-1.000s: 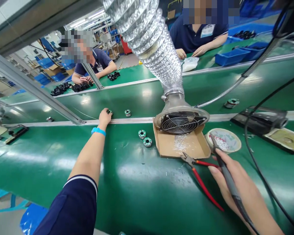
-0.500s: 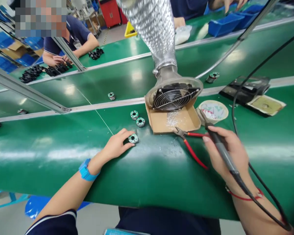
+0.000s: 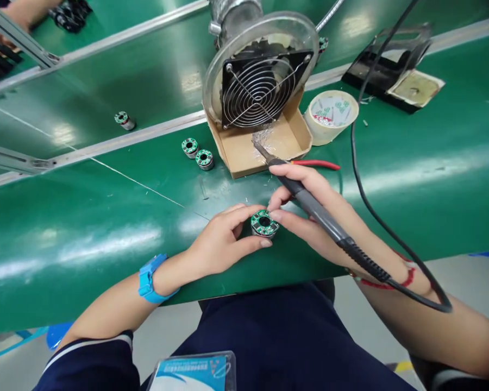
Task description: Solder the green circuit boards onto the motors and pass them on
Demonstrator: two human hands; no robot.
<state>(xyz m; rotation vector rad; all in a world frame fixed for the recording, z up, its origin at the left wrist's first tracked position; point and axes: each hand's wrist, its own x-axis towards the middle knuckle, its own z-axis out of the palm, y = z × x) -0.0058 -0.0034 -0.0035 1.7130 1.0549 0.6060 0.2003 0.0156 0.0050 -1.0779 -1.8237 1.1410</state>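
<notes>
My left hand (image 3: pixel 215 239) is closed around a small round part with a green ring-shaped circuit board (image 3: pixel 259 224) on top, thumb and fingers at its sides. My right hand (image 3: pixel 321 217) grips a soldering iron (image 3: pixel 309 201), its cable trailing back over the wrist. The iron's tip points up and left, over the cardboard tray (image 3: pixel 244 169). Fingertips of the right hand reach the right edge of the board. Just beyond this hand lie wire cutters (image 3: pixel 318 164), of which mostly one red handle shows.
Two similar round parts (image 3: pixel 204 158) stand left of the tray. A fan with a wire guard (image 3: pixel 257 92) leans over it. To the right are a tape roll (image 3: pixel 330 130) and a black stand with a sponge (image 3: pixel 418 88). A metal rail (image 3: pixel 146 134) runs behind.
My left hand has brought the round part rightward and nearer to me. My right hand, still holding the soldering iron, has come left to meet it. The view has tilted down.
</notes>
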